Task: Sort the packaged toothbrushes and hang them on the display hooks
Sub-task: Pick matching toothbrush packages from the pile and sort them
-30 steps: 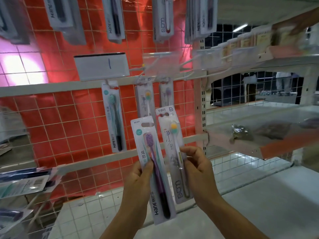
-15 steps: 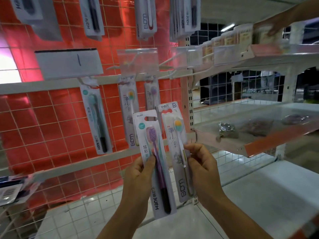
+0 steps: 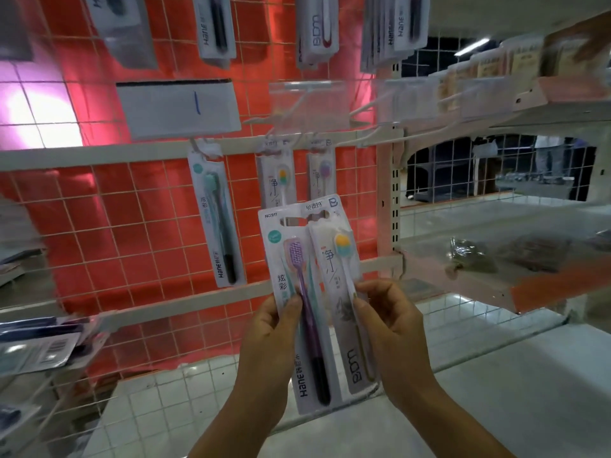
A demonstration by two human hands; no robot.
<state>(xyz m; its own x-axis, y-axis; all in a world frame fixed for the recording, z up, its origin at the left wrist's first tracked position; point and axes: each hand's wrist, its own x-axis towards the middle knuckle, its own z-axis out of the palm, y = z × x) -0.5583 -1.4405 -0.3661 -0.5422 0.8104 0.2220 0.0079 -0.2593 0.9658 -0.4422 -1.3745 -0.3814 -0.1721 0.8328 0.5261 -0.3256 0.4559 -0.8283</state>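
The left hand (image 3: 264, 338) grips the purple Hane toothbrush pack (image 3: 299, 309) by its left edge, thumb on the front. The right hand (image 3: 393, 335) pinches the BDM toothbrush pack (image 3: 344, 292) at its right edge. The two packs overlap, upright, in front of the wire grid (image 3: 132, 246). Just behind their tops hang a yellow-headed pack (image 3: 276, 180) and a lilac-headed pack (image 3: 320, 175); a teal pack (image 3: 216, 219) hangs further left, with open grid between.
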